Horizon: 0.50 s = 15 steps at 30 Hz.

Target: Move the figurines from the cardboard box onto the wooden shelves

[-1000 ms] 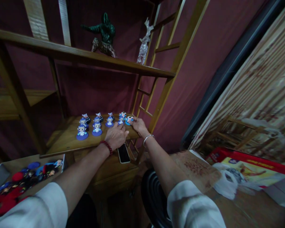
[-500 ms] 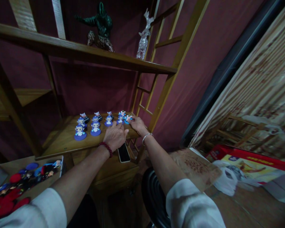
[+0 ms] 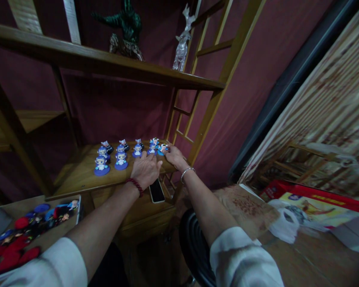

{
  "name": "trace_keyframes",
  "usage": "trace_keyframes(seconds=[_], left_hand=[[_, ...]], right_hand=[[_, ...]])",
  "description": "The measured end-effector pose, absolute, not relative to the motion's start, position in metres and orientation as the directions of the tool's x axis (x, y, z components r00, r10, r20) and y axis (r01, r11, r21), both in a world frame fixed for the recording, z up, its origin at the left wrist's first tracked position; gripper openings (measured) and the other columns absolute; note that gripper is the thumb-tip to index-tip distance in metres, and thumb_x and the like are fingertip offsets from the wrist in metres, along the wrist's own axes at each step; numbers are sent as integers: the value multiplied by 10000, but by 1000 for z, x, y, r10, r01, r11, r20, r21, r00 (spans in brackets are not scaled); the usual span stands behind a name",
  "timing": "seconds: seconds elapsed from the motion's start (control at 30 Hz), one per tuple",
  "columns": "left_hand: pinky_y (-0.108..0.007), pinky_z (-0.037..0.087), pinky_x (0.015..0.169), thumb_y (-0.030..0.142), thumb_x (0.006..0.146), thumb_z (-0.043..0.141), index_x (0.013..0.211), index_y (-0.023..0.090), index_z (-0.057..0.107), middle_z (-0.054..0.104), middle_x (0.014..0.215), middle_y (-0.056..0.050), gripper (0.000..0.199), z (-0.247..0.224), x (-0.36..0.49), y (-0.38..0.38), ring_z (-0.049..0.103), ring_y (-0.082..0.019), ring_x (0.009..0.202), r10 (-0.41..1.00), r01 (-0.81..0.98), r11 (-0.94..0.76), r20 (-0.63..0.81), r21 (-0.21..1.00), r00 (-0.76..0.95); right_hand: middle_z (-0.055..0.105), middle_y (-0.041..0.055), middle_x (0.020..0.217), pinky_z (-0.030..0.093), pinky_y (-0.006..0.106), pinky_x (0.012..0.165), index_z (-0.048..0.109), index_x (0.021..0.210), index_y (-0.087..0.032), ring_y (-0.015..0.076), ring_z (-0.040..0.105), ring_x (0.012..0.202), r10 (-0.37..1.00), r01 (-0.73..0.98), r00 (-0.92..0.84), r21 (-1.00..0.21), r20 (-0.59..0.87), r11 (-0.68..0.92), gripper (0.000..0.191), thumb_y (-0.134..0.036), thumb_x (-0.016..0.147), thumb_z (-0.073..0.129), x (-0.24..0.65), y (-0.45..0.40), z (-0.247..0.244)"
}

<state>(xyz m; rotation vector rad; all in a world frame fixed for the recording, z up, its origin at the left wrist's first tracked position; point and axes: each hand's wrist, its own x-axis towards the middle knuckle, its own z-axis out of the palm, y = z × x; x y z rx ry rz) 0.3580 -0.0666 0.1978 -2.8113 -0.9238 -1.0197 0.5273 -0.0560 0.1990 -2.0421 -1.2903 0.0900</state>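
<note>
Light-blue figurine [image 3: 162, 149] sits just below and left of the right hand [image 3: 176, 156], near the middle of the frame, at the right end of the grouped figures on the wooden shelf [image 3: 74, 177]. We log the right hand as the nearer one: its fingertips meet the figure's right edge, coming in from the lower right. Thumb and fingers look narrow there, but we can't tell whether they grip it or only touch. Long axis: seems roughly upright on its round base; too small and partly covered, so we can't rule out a lean.

Left hand [image 3: 146, 169] lies lower and to the left, palm down, fingers forward, thumb spread toward the right. Its fingertips reach the front of the purple-based figurine [image 3: 152, 149], which stands just left of the light-blue one; contact or hold, we can't tell. A second light-blue figure [image 3: 154, 141] is right behind that pair.

Other bits: white-clothed figure [image 3: 121, 160] on a purple base, left of the left hand; phone [image 3: 157, 191] below both hands, lower centre; open box [image 3: 78, 213] with more figures, lower left, well apart from the right hand.
</note>
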Motion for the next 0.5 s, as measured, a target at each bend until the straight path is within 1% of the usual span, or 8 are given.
trace_keyframes(seconds=[0.17,0.3,0.43,0.5], left_hand=[[-401,333,731,373,866,309,886,131,598,599,946,-150,377,197,358,-67,418,-284,925,531,518,-828,595,214,603],[-401,331,738,367,867,305,896,130,597,601,941,-146,377,197,358,-67,414,-283,927,532,525,-826,595,206,602],[-403,333,742,364,864,310,887,126,598,598,946,-151,374,197,358,-67,414,-282,925,532,531,-823,597,200,600],[-407,334,745,360,862,314,858,123,601,596,950,-158,372,198,357,-67,415,-284,925,527,531,-825,600,193,602]], right_hand=[[663,50,881,445,280,733,584,968,-208,176,601,786,824,777,486,-575,290,-256,225,-277,762,523,526,-57,200],[658,55,893,444,295,749,577,976,-208,187,596,813,822,790,471,-569,321,-231,235,-284,763,516,526,-58,200],[646,58,973,435,314,806,548,1057,-213,188,582,877,794,775,492,-595,356,-213,329,-261,732,538,526,-57,198],[639,44,996,427,308,833,553,1046,-221,174,571,897,762,765,509,-617,401,-186,339,-241,708,549,526,-58,197]])
